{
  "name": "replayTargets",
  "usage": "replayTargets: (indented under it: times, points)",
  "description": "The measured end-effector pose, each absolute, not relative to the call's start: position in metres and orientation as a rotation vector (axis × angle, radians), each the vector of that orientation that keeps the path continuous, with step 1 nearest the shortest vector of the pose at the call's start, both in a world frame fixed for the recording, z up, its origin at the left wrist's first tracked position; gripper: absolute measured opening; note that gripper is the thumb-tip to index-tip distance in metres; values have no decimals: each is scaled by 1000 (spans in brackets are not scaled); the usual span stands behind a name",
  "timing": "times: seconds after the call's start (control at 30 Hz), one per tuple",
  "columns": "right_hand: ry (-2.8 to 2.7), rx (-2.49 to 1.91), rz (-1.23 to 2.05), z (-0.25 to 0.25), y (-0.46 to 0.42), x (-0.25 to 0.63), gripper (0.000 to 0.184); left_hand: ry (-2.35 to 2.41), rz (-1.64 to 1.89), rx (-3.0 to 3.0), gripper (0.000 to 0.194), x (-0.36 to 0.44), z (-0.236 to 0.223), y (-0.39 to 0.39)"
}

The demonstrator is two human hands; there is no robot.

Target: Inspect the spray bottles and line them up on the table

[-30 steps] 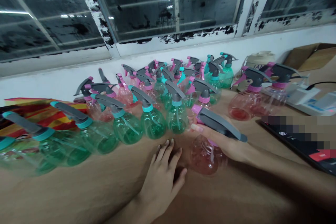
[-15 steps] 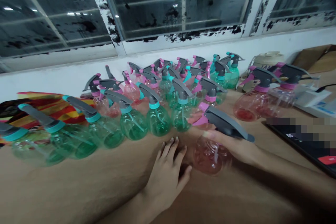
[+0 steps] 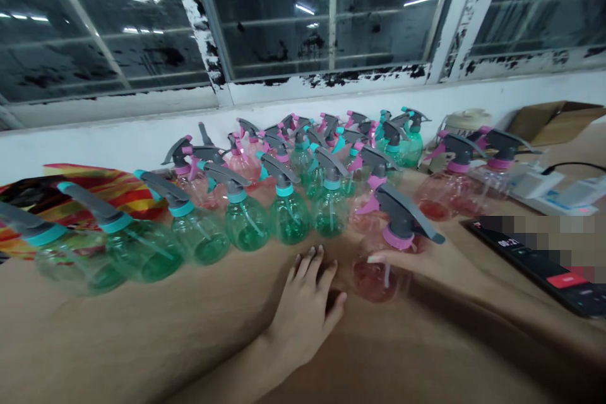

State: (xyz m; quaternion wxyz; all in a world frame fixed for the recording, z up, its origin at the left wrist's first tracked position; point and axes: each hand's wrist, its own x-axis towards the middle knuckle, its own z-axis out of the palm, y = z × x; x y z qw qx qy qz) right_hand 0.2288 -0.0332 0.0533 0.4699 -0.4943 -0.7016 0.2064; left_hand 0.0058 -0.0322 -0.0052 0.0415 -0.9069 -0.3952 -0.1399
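Note:
My right hand [image 3: 411, 260] is wrapped round the body of a pink spray bottle [image 3: 379, 279] with a grey head and pink collar. Its thumb lies across the near side; the other fingers are hidden behind the bottle. Left of it, my left hand [image 3: 307, 306] rests flat on the wooden table [image 3: 189, 334] with fingers spread, holding nothing. Just beyond the left fingertips stand a green spray bottle [image 3: 330, 211] and another green spray bottle [image 3: 290, 218], part of a front row with turquoise collars.
Behind are several more pink and green spray bottles [image 3: 243, 164]. Two pink spray bottles [image 3: 442, 192] stand at the right, near a phone [image 3: 525, 265], a white power strip [image 3: 544, 192] and a cardboard box [image 3: 552, 123]. A patterned red-yellow cloth or bag [image 3: 108, 192] lies at the left.
The pink bottle in my right hand has turned more upright, and my hand sits lower on it, its collar now showing. The left hand stays on the table. The view has shifted slightly.

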Motion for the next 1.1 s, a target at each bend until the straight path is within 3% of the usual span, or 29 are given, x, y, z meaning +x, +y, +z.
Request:
replayTargets:
  times: [0.1, 0.33, 0.5, 1.1]
  points:
    - [-1732, -1278, 463, 44, -43, 237, 62, -1214, -451, -2768, 40, 5, -6, -33]
    - [-1809, -1538, 233, 40, -56, 283, 29, -1177, -513, -2747, 36, 4, -7, -31]
    - [-1753, -1563, 38, 42, -33, 319, 36, -1147, -498, -2730, 37, 2, -9, -28]
    - [-1626, -1506, -7, 50, 43, 329, 43, -1125, -523, -2695, 38, -6, -12, -20]
